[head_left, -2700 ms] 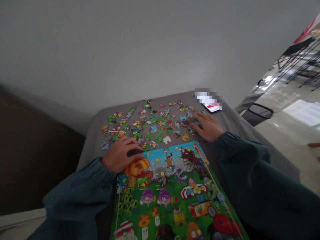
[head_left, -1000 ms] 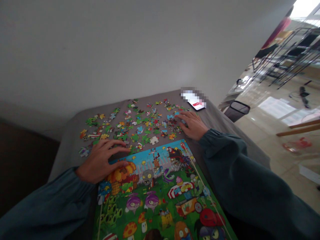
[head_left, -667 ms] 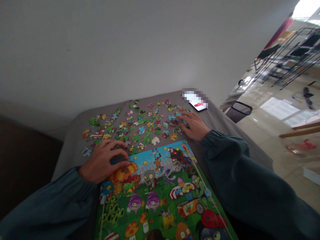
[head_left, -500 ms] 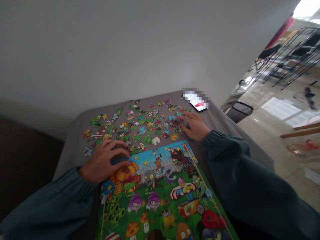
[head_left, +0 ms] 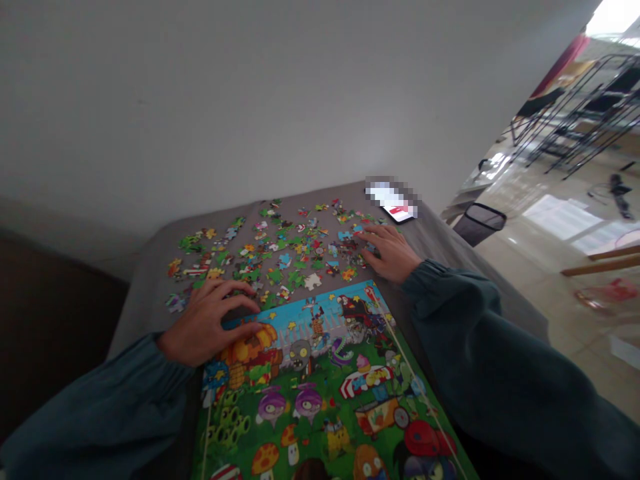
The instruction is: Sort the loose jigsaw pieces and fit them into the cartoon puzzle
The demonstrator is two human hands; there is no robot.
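Observation:
Many loose jigsaw pieces (head_left: pixel 270 257) in green, orange, blue and white lie scattered across the grey-covered table (head_left: pixel 150 300). Below them lies a colourful cartoon picture board (head_left: pixel 320 400) with zombies, plants and mushrooms. My left hand (head_left: pixel 207 327) rests at its top left corner, fingers curled, and I cannot tell whether they hold a piece. My right hand (head_left: pixel 393 253) lies flat with fingers apart, its fingertips touching loose pieces near the board's top right corner. My dark teal sleeves cover both forearms.
A smartphone (head_left: pixel 400 213), its top blurred, lies at the far edge of the table, with a white wall (head_left: pixel 250 100) behind. To the right, below the table edge, stand a black mesh wastebasket (head_left: pixel 479 224) and metal-legged chairs (head_left: pixel 585 113) on a shiny tiled floor (head_left: pixel 540 267).
The view has swung left since the oldest frame, shifting the table leftward in the picture. My left hand has moved along the board's top edge toward its corner, and its fingers have curled. My right hand has barely moved.

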